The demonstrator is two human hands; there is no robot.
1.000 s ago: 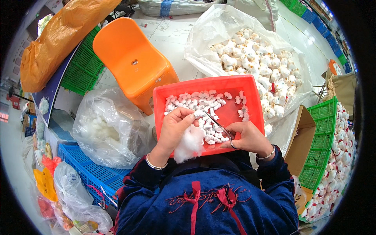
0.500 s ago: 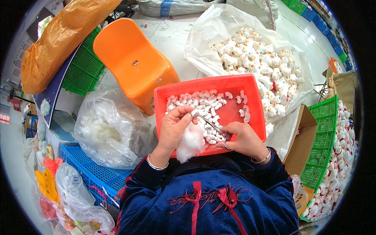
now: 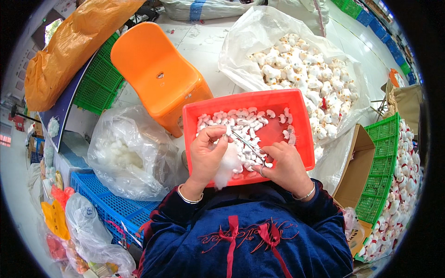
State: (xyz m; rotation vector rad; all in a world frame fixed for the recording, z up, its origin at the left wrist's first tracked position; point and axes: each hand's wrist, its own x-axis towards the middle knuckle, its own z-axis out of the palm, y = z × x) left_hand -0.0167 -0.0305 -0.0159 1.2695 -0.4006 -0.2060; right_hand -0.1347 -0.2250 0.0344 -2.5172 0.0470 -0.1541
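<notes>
My left hand (image 3: 207, 150) is closed in a pinch, its thumb and fingers on a small white fabric piece (image 3: 228, 131). A tuft of white stuffing (image 3: 227, 167) hangs from the same hand, partly behind the thumb side. In my right hand (image 3: 286, 167) are metal forceps (image 3: 248, 145) with finger loops, the fingers wrapped about the loop end. Their thin tip meets the small piece at my left fingertips; whether it is inside cannot be seen. Both hands are over a red plastic tray (image 3: 303, 134) that holds many small curved white pieces (image 3: 242, 121).
An orange chair (image 3: 160, 69) stands beyond the tray. At left, a clear bag of stuffing (image 3: 121, 155) rests by a blue crate (image 3: 106, 197). A large bag of white stuffed pieces (image 3: 320, 76) lies far right, near a cardboard box (image 3: 356, 167) and a green crate (image 3: 380, 169).
My left hand and the stuffing have shifted slightly right. The right hand has turned a little, its fingers further over the forceps' loop end, and the forceps tilt more steeply.
</notes>
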